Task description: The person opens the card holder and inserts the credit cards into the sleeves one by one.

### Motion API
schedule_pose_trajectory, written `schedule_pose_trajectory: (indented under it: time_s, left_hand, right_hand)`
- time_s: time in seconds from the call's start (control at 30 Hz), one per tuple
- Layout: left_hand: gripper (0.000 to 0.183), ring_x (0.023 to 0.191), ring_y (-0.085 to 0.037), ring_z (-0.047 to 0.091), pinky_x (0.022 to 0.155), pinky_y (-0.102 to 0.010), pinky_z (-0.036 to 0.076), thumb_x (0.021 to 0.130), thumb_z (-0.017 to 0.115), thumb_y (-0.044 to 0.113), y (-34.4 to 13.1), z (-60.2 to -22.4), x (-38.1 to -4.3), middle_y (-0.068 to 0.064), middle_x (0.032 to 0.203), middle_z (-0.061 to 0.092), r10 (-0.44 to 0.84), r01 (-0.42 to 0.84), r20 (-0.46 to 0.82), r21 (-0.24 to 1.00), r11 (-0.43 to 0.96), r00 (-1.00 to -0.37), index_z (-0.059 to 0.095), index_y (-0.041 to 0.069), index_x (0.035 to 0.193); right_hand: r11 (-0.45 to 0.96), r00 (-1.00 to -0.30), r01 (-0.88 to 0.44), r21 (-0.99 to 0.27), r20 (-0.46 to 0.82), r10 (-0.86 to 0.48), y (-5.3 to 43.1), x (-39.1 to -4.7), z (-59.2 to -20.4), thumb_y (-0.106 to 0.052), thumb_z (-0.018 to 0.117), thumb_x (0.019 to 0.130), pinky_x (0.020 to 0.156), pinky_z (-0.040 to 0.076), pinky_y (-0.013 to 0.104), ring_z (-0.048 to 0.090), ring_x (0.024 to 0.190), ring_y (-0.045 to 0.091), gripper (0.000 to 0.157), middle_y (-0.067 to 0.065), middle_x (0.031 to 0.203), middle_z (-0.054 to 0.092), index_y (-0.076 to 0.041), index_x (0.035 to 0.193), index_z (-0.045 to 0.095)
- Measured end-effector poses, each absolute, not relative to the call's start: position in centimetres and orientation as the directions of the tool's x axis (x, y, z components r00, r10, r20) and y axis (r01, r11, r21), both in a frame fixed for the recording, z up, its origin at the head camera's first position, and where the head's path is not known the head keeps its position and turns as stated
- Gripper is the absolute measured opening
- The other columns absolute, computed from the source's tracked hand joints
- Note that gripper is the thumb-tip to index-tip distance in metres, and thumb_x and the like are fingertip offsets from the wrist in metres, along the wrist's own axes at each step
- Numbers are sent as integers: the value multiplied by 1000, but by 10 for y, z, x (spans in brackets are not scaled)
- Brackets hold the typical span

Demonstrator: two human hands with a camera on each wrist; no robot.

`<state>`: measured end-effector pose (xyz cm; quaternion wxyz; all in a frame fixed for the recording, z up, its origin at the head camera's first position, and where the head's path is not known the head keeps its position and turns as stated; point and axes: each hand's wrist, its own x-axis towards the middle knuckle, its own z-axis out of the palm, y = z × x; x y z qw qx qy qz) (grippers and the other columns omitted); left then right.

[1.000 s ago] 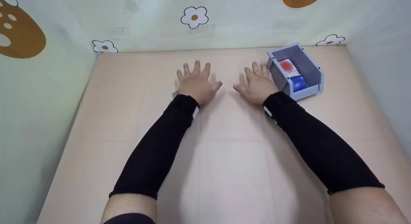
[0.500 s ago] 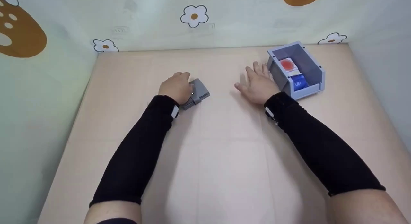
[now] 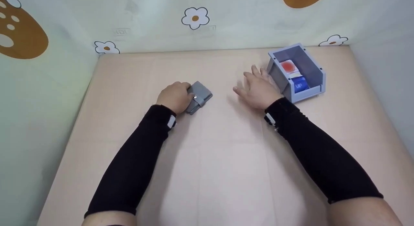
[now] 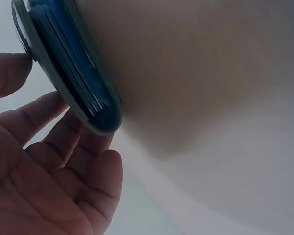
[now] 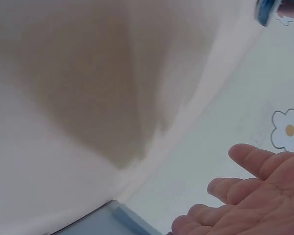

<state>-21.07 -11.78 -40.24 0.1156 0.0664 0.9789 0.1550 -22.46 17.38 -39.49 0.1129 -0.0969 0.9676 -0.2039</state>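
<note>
A grey wallet (image 3: 199,94) with a snap strap is gripped at its left side by my left hand (image 3: 175,96), thumb on top near the snap. In the left wrist view the wallet (image 4: 71,68) shows edge-on, with blue inner layers and several thin cards between its covers; the fingers curl behind it. My right hand (image 3: 257,89) holds nothing and has its fingers loosely spread, just left of a grey-blue plastic bin (image 3: 282,76). The right wrist view shows that palm (image 5: 264,200) with relaxed fingers, beside a corner of the bin (image 5: 108,220).
Inside the bin lie a white item with a red circle (image 3: 288,66) and a blue packet (image 3: 300,84) with white lettering. The beige tabletop (image 3: 233,161) ends at a pale wall (image 3: 155,28) printed with flowers.
The left hand has drawn back to the left from over the wallet and now grips its side. The wallet, first mostly hidden, shows. The right hand has shifted slightly, fingers a bit more bent.
</note>
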Motion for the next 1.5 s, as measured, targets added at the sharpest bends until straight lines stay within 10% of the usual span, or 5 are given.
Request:
schedule_pose_trajectory:
  time_s: [0.57,1.5]
  left_hand:
    - [60,128,-30,66,106,-46,54,105,62,41,-68,-410,-175,-15,142,67,266,171,-236,359,918,-934,51,12,156]
    - [59,117,-29,71,98,-45,59,103,67,38,-50,-408,-163,-16,131,72,264,183,-208,341,922,-942,56,3,149]
  right_hand:
    - [815,-912,-341,-468,-47,-409,138,-181,-381,-29,72,98,111,49,49,64,128,35,47,19,134,70,0,135,68]
    - [789,-881,-437,-431,29,-472,132,-170,-404,-16,75,93,91,53,43,63,99,33,38,16,109,71,-9,131,75]
